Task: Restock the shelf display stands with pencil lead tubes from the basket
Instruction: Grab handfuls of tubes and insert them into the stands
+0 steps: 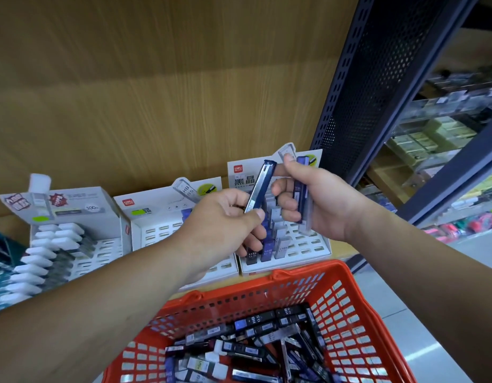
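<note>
- Wood-grain back panel of the shelf rises behind the red basket; the aisle shelving to the right of the basket is too blurred to read.
- The red basket is cut off by the lower edge. In it lies a loose heap of pencil lead tubes — black, blue and clear, some marked HB 0.5, lying at all angles.
- A dark perforated upright stands up and to the right of the basket, running out of the top edge.
- Three white display stands sit just beyond the basket's far rim:
  - the left stand, up-left of the basket, holds rows of white-capped tubes;
  - the middle stand shows slots, its front hidden by the left forearm;
  - the right stand, straight behind the basket, has a few standing tubes in its front slots; both hands cover much of the rest.
- The right grip, above the basket's far rim, has its fingers curled round a small bundle of tubes held upright; how many cannot be counted.
- The left grip, just left of it, pinches one blue tube between thumb and fingers — the tube tilts, upper end leaning right, over the right stand. Whether the lower fingers touch the standing tubes cannot be told.
</note>
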